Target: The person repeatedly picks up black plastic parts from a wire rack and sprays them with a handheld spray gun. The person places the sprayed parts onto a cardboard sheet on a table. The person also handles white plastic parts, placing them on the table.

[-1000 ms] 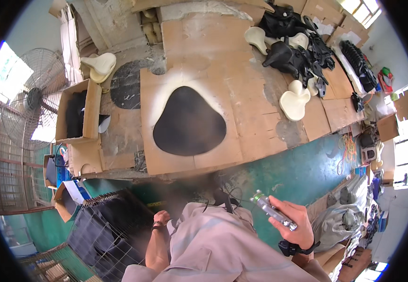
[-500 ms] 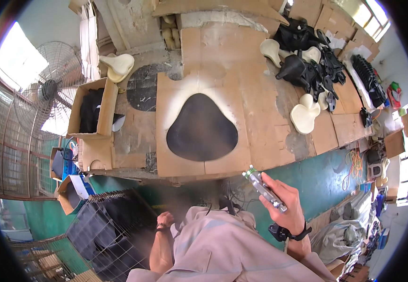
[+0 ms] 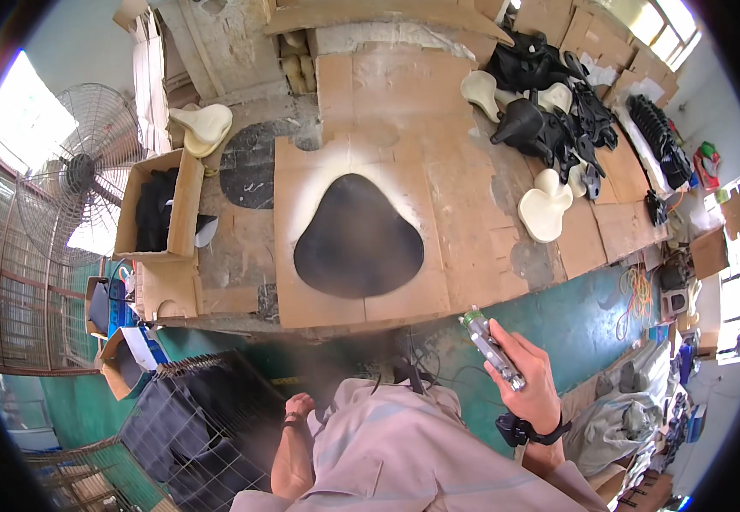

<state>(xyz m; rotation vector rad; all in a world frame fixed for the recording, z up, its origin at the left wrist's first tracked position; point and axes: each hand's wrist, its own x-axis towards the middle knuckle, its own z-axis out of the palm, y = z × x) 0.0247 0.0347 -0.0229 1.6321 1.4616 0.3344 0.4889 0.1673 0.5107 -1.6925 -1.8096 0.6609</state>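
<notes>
My right hand [image 3: 527, 377] is closed around a small metal spray gun [image 3: 494, 352] with a green nozzle ring. It hangs off the table's front edge, right of a rounded black triangular sheet [image 3: 358, 243]. That sheet lies flat on a cardboard piece [image 3: 319, 309], ringed by a pale sprayed halo that is widest along its far side. Low beside my body, away from the table, my left hand [image 3: 299, 404] has its fingers curled in, and nothing shows in it.
An open carton [image 3: 184, 205] of black pieces stands on the left, near a large fan [image 3: 81, 175]. Cream bicycle saddle pads [image 3: 542, 215] and black saddle parts [image 3: 523, 128] crowd the right. Dark sheets [image 3: 191, 431] lie by a wire rack at lower left.
My right hand has moved slightly right with the spray gun, away from the black sheet. The view has shifted a little; my left hand stays about where it was.
</notes>
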